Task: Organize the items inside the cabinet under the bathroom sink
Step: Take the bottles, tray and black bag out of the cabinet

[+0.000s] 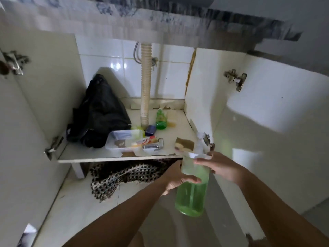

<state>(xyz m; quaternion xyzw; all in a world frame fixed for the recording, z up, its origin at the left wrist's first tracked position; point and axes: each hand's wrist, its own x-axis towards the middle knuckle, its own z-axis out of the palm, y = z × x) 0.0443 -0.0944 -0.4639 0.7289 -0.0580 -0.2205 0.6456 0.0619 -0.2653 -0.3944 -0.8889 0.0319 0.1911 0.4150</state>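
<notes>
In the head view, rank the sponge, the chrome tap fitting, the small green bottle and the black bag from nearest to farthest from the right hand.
From the right hand, gripping the spray bottle top:
1. Sponge, front right of the shelf.
2. Chrome tap fitting, centre front, beside the tray.
3. Small green bottle, further back beside the drain hose.
4. Black bag, back left corner.

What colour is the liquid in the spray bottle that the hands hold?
Light green, seen through the clear spray bottle in the head view.
</notes>
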